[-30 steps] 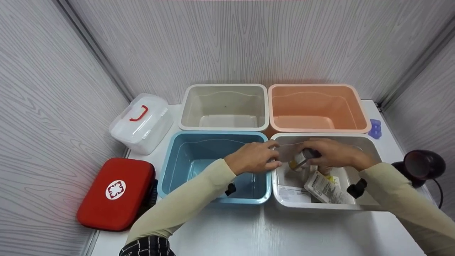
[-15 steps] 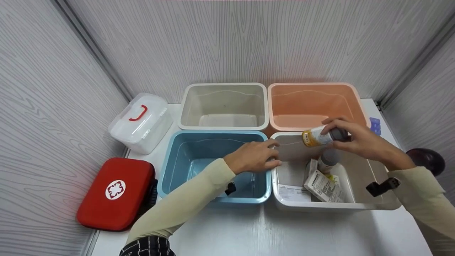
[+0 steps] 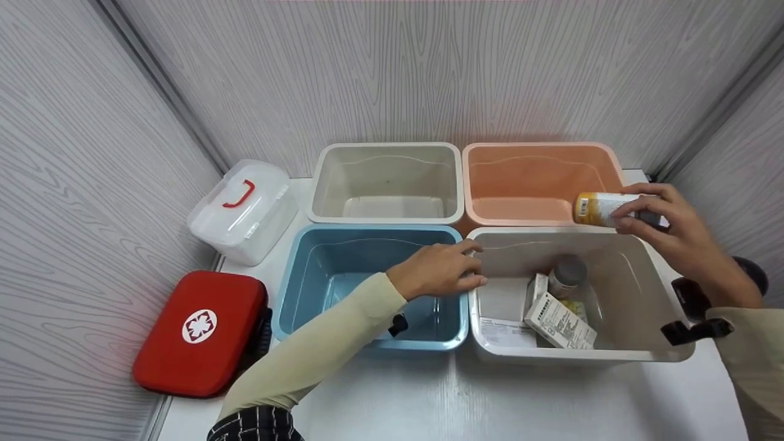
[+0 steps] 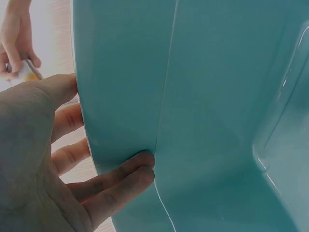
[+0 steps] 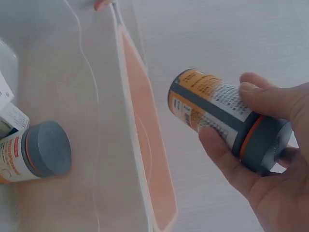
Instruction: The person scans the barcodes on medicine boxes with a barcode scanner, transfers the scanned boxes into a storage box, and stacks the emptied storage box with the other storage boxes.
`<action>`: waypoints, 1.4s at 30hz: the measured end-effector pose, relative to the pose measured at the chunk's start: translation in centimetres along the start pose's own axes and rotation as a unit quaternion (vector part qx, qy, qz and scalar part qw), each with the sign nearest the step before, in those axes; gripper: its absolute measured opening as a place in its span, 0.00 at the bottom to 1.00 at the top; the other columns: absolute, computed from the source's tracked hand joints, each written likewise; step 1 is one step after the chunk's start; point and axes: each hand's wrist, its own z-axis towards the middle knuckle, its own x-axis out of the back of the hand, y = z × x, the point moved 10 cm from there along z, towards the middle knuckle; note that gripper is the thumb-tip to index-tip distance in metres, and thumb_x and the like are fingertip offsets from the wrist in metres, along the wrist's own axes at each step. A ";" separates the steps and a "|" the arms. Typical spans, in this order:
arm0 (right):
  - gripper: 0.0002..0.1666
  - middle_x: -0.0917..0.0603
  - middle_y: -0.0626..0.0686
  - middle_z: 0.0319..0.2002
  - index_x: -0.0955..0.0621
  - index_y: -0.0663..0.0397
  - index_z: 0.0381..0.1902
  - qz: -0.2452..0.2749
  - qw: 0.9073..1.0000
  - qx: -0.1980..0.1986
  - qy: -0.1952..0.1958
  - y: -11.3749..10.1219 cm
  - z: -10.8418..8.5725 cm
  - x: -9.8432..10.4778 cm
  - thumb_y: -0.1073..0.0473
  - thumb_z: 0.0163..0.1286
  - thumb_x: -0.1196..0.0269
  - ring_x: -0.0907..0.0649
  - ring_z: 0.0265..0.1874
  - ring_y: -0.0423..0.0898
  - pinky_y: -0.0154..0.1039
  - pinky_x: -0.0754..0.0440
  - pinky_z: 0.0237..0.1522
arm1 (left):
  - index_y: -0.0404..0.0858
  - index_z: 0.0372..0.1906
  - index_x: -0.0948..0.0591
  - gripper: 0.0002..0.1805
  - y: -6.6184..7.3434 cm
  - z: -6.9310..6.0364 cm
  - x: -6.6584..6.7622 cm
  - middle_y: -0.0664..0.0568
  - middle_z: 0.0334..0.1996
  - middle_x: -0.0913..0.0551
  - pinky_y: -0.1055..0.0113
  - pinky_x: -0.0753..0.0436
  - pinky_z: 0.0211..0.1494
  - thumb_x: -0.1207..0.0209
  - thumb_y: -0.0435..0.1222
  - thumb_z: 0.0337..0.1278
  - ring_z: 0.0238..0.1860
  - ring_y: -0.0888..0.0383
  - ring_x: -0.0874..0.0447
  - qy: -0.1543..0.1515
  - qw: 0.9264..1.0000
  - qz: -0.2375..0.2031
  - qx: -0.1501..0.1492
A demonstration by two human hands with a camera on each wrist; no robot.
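Observation:
My right hand (image 3: 680, 236) grips a white and orange bottle (image 3: 603, 209) by its dark-capped end, tilted on its side above the front right edge of the orange bin (image 3: 545, 223). In the right wrist view the bottle (image 5: 212, 106) lies between thumb and fingers. My left hand (image 3: 438, 269) rests over the side where the blue bin (image 3: 370, 343) meets the white bin (image 3: 569, 355); in the left wrist view its fingers (image 4: 120, 183) touch the blue wall. Inside the white bin stand another dark-capped bottle (image 3: 567, 275) and white boxes (image 3: 560, 321).
A beige bin (image 3: 386, 221) stands behind the blue one. To the left are a clear box with a red handle (image 3: 245, 214) and a red case (image 3: 199, 361). A dark rounded object (image 3: 752, 274) is partly hidden by the right arm at the far right.
My right hand has lifted the bottle out of the white bin and carried it to the right and back. The left hand has stayed in place.

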 end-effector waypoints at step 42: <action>0.24 0.25 0.47 0.57 0.22 0.39 0.65 0.614 0.570 -0.386 0.386 18.3 -23.4 -1.1 0.68 0.80 0.35 0.13 0.46 0.48 0.39 0.11 0.59 | 0.51 0.66 0.13 0.23 0.1 -0.2 -0.2 0.53 0.83 0.31 0.52 0.19 0.75 0.48 0.56 0.86 0.71 0.51 0.18 -0.002 0.999 -0.038 0.018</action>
